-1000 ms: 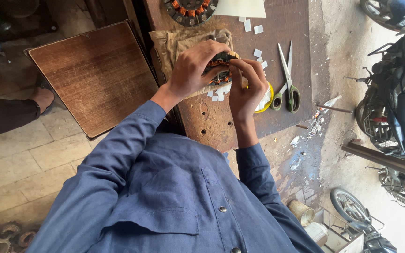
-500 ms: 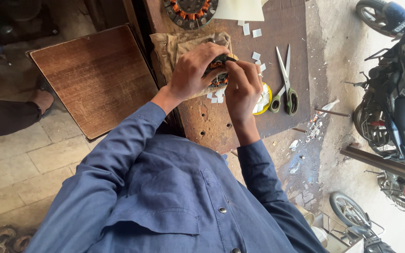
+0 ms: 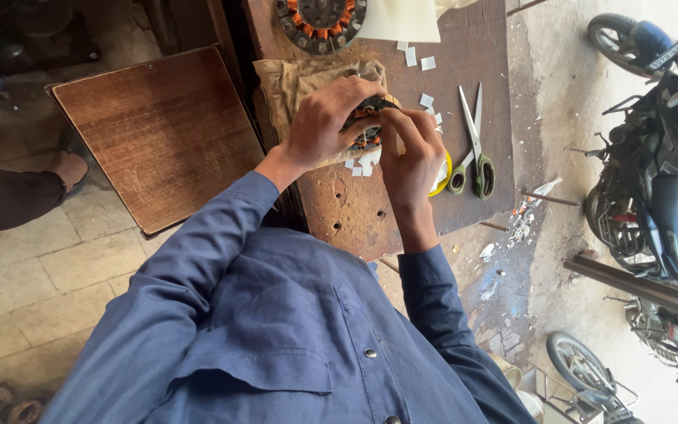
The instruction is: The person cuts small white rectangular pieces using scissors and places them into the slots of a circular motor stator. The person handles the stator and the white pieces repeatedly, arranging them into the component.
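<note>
— Both hands, change since half a second ago?
— Slight: left hand (image 3: 325, 123) and right hand (image 3: 413, 154) stay closed on the wound stator (image 3: 366, 127), fingers curled and pinching its rim; grip barely shifted.
— Item, appearance and place?
— Dark ring, orange copper coils, mostly hidden; held over the cloth (image 3: 296, 85) on the rusty workbench (image 3: 370, 212), scissors (image 3: 472, 149) near

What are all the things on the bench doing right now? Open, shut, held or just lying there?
Left hand: gripping the wound coil ring.
Right hand: pressing on the same ring.
Wound coil ring: held over the cloth.
Scissors: lying open, untouched.
Second coil ring: lying flat, untouched.
Cloth: spread, crumpled.
Paper bits: scattered loose.
</note>
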